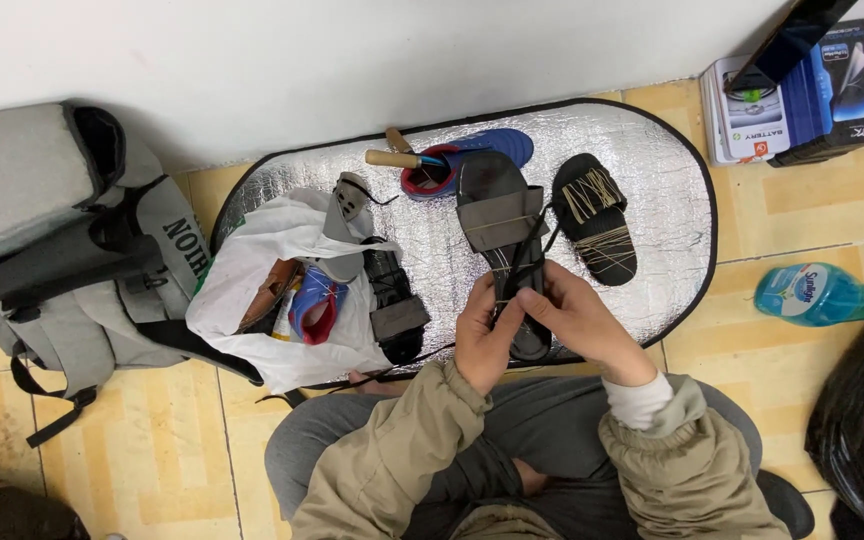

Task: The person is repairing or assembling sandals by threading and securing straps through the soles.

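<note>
A dark sandal (500,215) with a grey strap is held at its heel end over a silver mat (667,190), toe toward the wall. The heel is gripped by the left hand (482,335); a thin black cord (524,255) is pinched by the right hand (577,320). Just beside lies a black slipper (597,215) with pale threads; behind, a blue shoe (477,150) and a wooden-handled tool (392,158). A white bag (252,270) is left of it.

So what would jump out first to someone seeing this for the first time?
The shiny silver mat in the middle, strewn with shoes. At its near edge the left hand and right hand grip a black sandal. Left of them, a white plastic bag holds more footwear.
</note>
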